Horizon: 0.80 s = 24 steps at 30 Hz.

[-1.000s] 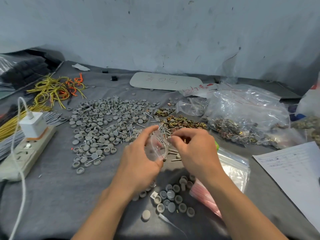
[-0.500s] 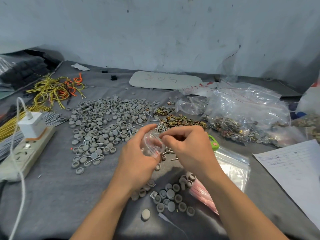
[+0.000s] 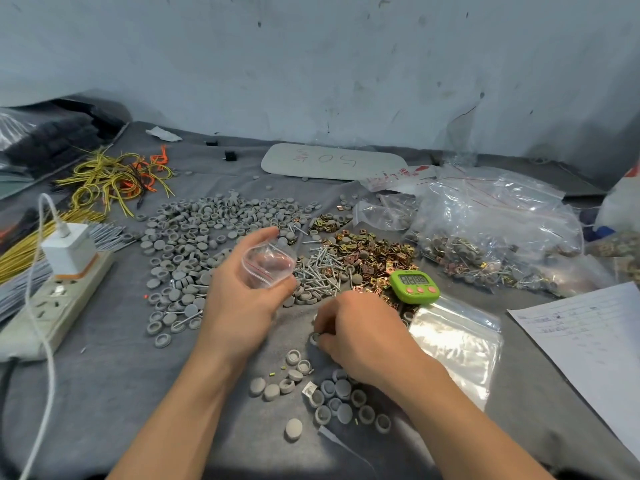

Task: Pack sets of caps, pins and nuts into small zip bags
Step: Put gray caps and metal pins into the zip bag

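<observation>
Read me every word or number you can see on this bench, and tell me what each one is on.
"50": handwritten, upside down to the camera, on the grey board.
Red scrawl beside it: unreadable.
Green timer display: blurred.
Paper sheet print: too small.
Red print on the flat bag: blurred.

Green timer (image 3: pixel 414 286), power strip (image 3: pixel 48 313), yellow wires (image 3: pixel 110 174), paper sheet (image 3: pixel 592 344)

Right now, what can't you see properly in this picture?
Head view, all four:
Timer digits: blurred.
Writing on the paper: too small; the right edge cuts the sheet.
Anything under the right hand besides the cap at its fingertips: curled fingers hide it.
Whether the bag in the left hand holds anything: glare on clear plastic.
</observation>
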### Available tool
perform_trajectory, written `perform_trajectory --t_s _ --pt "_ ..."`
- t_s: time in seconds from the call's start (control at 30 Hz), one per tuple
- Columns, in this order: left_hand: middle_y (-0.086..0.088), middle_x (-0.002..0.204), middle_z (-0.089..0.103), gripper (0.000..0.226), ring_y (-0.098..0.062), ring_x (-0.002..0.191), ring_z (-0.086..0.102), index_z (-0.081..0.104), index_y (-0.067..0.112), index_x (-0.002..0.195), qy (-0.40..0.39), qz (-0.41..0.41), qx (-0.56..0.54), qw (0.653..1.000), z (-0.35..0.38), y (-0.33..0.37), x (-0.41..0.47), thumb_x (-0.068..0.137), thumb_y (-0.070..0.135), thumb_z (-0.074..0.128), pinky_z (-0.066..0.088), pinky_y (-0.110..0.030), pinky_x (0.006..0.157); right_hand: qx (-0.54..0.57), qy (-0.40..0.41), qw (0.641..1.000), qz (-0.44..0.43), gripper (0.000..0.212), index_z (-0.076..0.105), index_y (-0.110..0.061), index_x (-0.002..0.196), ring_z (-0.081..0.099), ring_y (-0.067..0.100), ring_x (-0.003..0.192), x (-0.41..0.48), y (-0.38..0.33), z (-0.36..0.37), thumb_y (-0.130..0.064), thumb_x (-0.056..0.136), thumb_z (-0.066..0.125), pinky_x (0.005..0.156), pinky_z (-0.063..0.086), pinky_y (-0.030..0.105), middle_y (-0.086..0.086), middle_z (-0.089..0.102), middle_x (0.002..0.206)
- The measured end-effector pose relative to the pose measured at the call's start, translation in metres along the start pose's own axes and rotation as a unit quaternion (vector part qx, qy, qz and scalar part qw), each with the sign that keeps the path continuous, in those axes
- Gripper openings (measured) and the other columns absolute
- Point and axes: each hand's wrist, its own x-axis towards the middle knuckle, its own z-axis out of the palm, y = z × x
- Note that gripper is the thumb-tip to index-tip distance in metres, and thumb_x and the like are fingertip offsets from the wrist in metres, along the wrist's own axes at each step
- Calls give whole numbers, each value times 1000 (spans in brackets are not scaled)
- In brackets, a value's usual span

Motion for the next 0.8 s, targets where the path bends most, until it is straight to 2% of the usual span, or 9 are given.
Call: perform_trajectory --t_s 0.13,0.23,0.3,0.37,0.47,0.57,0.63,0.7,0.8 --pt "12 99 76 70 -7 71 72 62 49 127 -17 5 60 998 5 0 -5 82 -3 80 52 -14 55 13 24 1000 14 6 77 -30 92 68 19 84 2 -1 0 -33 87 74 75 57 33 -9 74 89" --pt "23 103 73 75 -11 61 70 52 57 131 -51 13 156 986 13 -1 -9 83 9 83 56 -22 51 51 99 992 61 2 77 -35 88 68 8 80 6 9 -9 -36 89 76 76 60 32 -17 73 83" --pt "26 104 70 77 -3 53 63 48 61 132 -85 4 184 979 21 -2 -13 84 11 81 53 -22 48 114 155 978 76 10 77 -36 78 65 -3 67 8 20 -17 -34 87 80 64 54 15 -22 70 70" --pt "24 100 69 81 6 66 63 44 64 133 -92 9 231 969 26 -3 -16 80 14 79 48 -13 58 207 184 959 56 12 78 -32 74 65 -7 64 9 25 -23 -28 83 83 55 45 7 -21 70 65" --pt "31 91 60 91 25 87 54 43 64 135 -103 14 261 960 29 0 -19 71 10 80 42 -1 62 282 121 952 -8 9 83 -31 82 65 1 60 5 18 -25 -22 81 81 57 50 17 -15 74 68" --pt "35 86 62 92 30 90 52 46 60 135 -114 15 256 960 28 0 -18 69 6 81 38 5 66 230 67 970 -38 19 84 -38 87 58 0 53 6 10 -16 -21 82 77 49 40 11 -18 70 63" --pt "34 93 65 87 24 94 55 48 61 133 -107 19 249 962 27 -1 -17 72 9 81 41 1 67 240 65 968 -26 18 84 -39 84 54 1 49 8 10 -15 -22 84 77 48 36 10 -18 67 58" --pt "28 103 68 80 15 97 60 50 62 130 -87 17 228 970 24 -1 -16 76 15 84 45 -7 69 297 106 949 7 17 83 -35 79 52 3 49 10 12 -16 -21 86 77 51 40 17 -14 69 59" --pt "19 108 73 70 1 98 67 53 61 127 -51 -4 178 983 18 0 -13 78 24 87 55 -30 86 326 179 926 70 17 82 -31 74 59 -2 53 13 17 -22 -19 86 78 51 43 16 -17 71 63"
